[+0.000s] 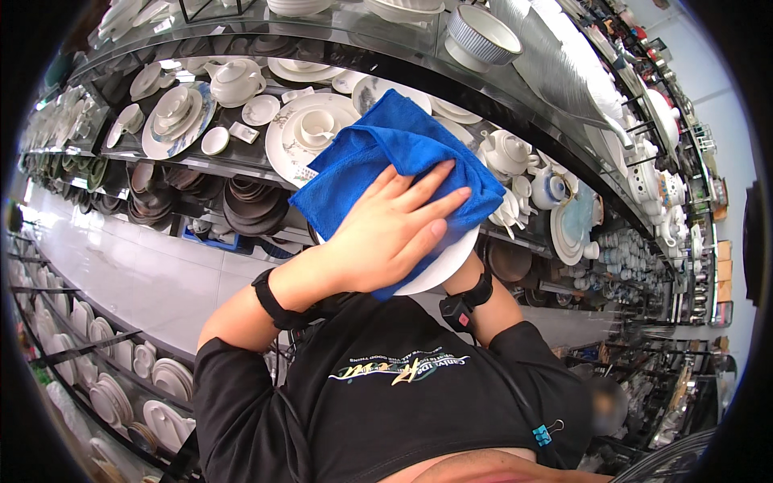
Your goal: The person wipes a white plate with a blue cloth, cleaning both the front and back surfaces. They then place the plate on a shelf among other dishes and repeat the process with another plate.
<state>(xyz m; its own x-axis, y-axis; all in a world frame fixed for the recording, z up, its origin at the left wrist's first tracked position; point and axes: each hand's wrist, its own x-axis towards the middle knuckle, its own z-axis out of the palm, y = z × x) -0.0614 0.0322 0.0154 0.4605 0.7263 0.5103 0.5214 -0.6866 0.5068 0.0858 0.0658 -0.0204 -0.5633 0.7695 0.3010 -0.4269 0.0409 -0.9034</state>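
My left hand (392,229) lies palm down on a blue cloth (398,133), its fingers spread and pressing the fabric. Beneath the cloth is a round white dish (444,267), most of it covered; its pale rim shows at the lower right and a sliver at the left. My right hand (464,275) is at the dish's lower right edge, supporting it from below, with its fingers hidden behind the dish. Both wrists wear black straps, and a small dark device sits on the right one.
Beyond my hands, a glass shelf (241,163) bears plates, cups and a white teapot (234,81). A ribbed bowl (483,37) stands on the shelf above. Dark bowls (256,205) sit lower. Racks of white plates (172,377) stand at the lower left, beside the tiled floor (163,259).
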